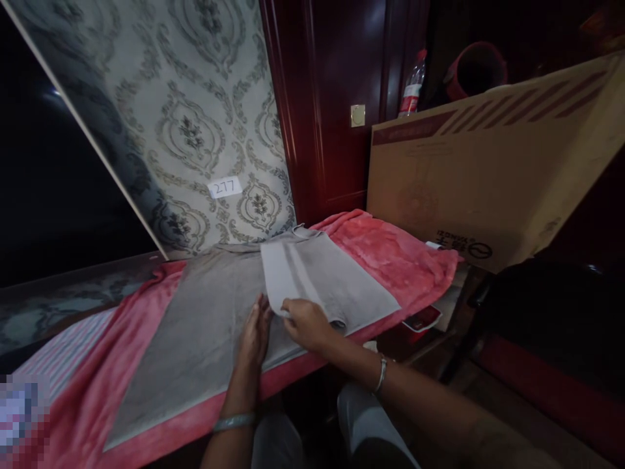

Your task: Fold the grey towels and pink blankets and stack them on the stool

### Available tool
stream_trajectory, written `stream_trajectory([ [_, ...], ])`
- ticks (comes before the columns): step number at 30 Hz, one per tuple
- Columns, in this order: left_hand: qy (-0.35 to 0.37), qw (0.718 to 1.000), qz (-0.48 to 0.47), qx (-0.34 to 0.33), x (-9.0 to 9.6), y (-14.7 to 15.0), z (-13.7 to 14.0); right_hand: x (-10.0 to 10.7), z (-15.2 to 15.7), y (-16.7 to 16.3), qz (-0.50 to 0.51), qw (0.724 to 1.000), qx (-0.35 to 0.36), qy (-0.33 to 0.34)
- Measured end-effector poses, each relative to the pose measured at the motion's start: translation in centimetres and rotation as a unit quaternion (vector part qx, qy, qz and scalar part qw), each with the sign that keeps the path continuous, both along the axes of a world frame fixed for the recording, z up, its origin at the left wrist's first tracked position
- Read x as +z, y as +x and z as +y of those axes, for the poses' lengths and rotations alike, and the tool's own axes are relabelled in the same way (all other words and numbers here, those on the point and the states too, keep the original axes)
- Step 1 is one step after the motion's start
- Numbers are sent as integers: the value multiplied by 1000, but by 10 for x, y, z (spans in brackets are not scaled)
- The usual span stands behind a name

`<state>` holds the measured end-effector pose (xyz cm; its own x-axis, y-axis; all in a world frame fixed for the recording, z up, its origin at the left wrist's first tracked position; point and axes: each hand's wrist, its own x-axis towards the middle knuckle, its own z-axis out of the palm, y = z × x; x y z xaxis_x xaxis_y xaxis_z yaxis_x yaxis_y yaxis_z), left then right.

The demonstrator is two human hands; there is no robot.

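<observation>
My right hand point(307, 324) pinches the folded grey cloth point(284, 270), likely soft, light, at its near edge; left hand point(252, 333) uncurled alongside.

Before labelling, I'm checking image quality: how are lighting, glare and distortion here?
Head view: dim, lower right near black; a faint glint on the dark panel at left; cardboard box seemingly stretched toward the right edge; pixelated patch, lower left; left hand and right hand readable.
</observation>
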<state>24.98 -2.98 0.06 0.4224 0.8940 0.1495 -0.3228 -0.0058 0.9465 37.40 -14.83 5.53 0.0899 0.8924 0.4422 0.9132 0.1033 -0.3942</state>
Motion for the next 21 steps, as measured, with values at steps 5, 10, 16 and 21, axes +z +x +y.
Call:
stream_trajectory([
  [5, -66, 996, -67, 5, 1, -2, 1, -24, -9, -25, -59, 996, 38, -49],
  [10, -96, 995, -14, -17, 20, 4, 15, -33, -20, -6, -58, 998, 30, -1],
  [16, -82, 986, 142, -11, 57, 36, 51, -35, -26, 10, -87, 996, -5, -14],
  [21, 4, 985, 171, 17, 78, 50, 83, -14, -14, -2, -88, 995, -36, -9],
])
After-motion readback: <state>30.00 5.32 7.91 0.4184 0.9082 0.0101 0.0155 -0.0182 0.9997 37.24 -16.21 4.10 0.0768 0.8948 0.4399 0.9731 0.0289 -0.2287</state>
